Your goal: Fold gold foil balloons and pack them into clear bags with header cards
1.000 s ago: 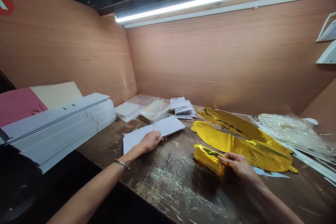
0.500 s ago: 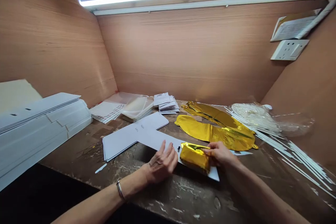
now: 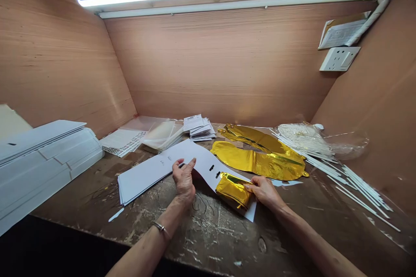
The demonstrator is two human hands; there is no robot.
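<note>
A long white card point(image 3: 203, 159) with small black slots slants across the table, its middle bowed upward. My left hand point(image 3: 184, 179), with a bracelet at the wrist, is closed at the card's near edge, thumb and fingers around it. On the card's right end lies a folded gold foil balloon point(image 3: 232, 190). My right hand point(image 3: 264, 191) pinches the balloon's right side; the fingertips beneath are hidden. Under the card's left part is a stack of white cards point(image 3: 143, 181). Flat gold foil balloons point(image 3: 260, 158) lie just behind.
White boxes or folded card point(image 3: 48, 156) fill the left side. Clear plastic sleeves point(image 3: 162, 134) and a pile of printed slips point(image 3: 199, 127) stand at the back. White sticks point(image 3: 367, 190) and a plastic bag of them point(image 3: 302, 138) lie to the right. Wooden panels point(image 3: 208, 65) enclose the table.
My left hand has moved left and up along the card, which now bows upward. My right hand still holds the folded balloon on the card. The view has shifted slightly right.
</note>
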